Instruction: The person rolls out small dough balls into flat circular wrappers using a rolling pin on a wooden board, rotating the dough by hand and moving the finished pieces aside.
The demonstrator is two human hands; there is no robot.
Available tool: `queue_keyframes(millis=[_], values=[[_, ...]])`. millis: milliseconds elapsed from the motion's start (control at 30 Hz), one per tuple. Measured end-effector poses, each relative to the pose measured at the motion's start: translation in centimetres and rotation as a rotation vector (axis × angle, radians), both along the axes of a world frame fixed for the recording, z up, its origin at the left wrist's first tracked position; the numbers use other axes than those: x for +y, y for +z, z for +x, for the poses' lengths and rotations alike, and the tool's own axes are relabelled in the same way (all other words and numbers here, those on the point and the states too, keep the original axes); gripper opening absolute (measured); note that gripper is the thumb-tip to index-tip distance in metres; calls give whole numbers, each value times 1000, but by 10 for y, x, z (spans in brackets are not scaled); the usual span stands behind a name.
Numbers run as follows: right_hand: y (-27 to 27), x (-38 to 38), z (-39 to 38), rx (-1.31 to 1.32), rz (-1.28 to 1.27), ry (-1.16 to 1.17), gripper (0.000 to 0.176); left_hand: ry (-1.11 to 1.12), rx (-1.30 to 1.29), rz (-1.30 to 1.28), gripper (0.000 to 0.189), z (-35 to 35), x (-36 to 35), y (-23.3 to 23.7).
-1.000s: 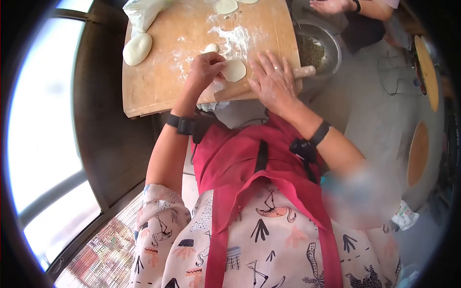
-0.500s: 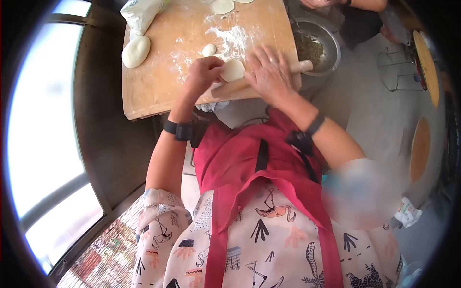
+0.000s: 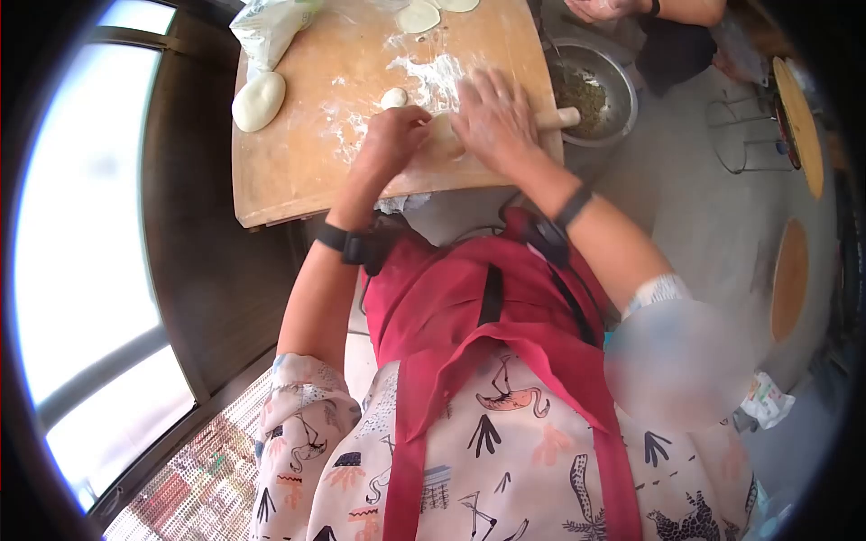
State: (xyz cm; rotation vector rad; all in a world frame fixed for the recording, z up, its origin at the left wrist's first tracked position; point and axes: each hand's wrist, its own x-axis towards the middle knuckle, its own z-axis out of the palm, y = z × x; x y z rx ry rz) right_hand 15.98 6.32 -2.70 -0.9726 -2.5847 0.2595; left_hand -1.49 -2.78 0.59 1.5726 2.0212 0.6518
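Note:
My right hand (image 3: 494, 119) lies flat with spread fingers on a wooden rolling pin (image 3: 559, 118), whose right end sticks out past the board's edge. Beside it, my left hand (image 3: 394, 140) has its fingers pinched at the left edge of a thin dough round (image 3: 444, 135), partly hidden by the pin and hands. A small dough ball (image 3: 393, 98) sits just above my left hand on the floured wooden board (image 3: 298, 171). Farther left on the board is a large dough lump (image 3: 259, 101).
Flattened rounds (image 3: 418, 15) lie at the board's far side, near a plastic bag (image 3: 269, 32). Right of the board stands a metal bowl (image 3: 618, 104) with greenish filling. Another person's hand (image 3: 604, 7) is at the top right. A wire stand (image 3: 744, 135) is farther right.
My right hand and the rolling pin have moved up and left, over the dough round. My left hand has shifted slightly right and stays at the round's edge.

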Motion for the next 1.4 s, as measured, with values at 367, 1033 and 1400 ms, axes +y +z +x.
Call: queue_keyframes(millis=[367,1033,1400], values=[[3,-46,41,13,-39,49,55,209,-580,-101,18,-12,-7,-16],[0,22,-25,36,-23,-82,57,-167,292,143,20,11,23,-3],[1,8,-16,29,-16,-62,56,-68,144,142,20,11,10,-3]])
